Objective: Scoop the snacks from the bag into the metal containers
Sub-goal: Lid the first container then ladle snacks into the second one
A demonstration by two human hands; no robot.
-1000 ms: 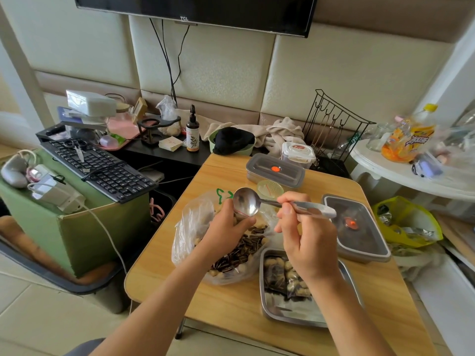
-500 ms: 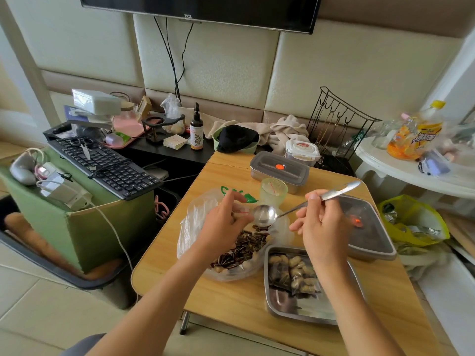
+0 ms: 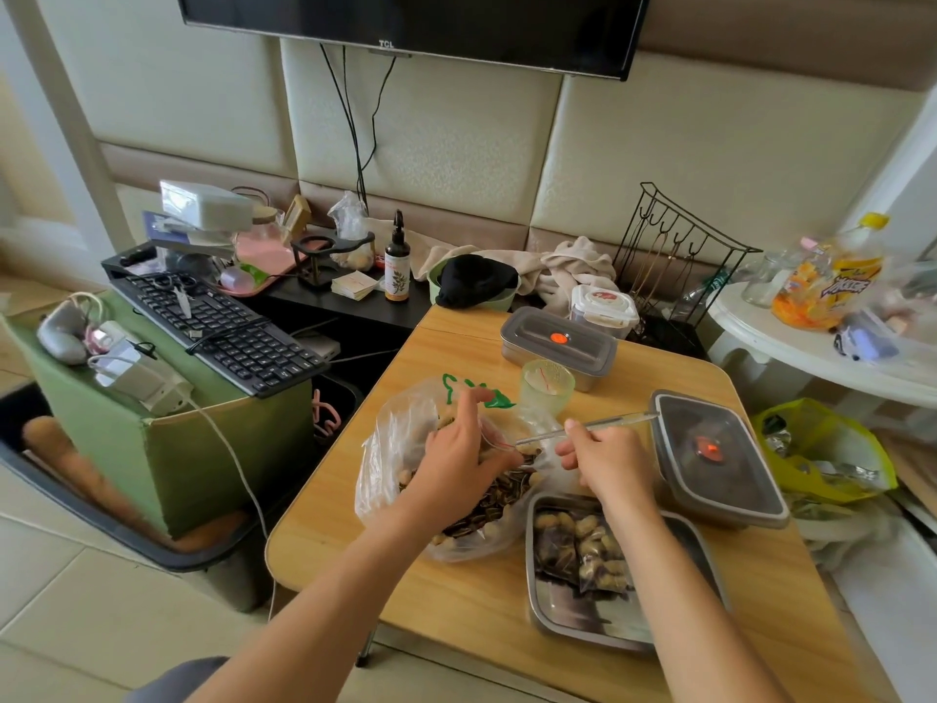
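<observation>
A clear plastic bag (image 3: 390, 459) of sunflower seeds and peanuts lies on the wooden table (image 3: 481, 596). My left hand (image 3: 456, 461) grips the bag's upper edge and holds it open. My right hand (image 3: 611, 461) grips the handle of a metal spoon (image 3: 593, 426); the spoon's bowl is down inside the bag, hidden behind my left hand. An open metal container (image 3: 699, 555) sits just right of the bag, with peanuts and seeds heaped at its far end, partly under my right forearm.
Two lidded metal containers stand on the table, one at right (image 3: 720, 461) and one at the back (image 3: 557, 342). A green cup (image 3: 546, 388) is behind the bag. A keyboard on a green box (image 3: 218, 327) is left; a white side table (image 3: 811, 347) is right.
The spoon has swung from level above the bag down into it, handle now pointing right. Both hands have dropped lower onto the bag.
</observation>
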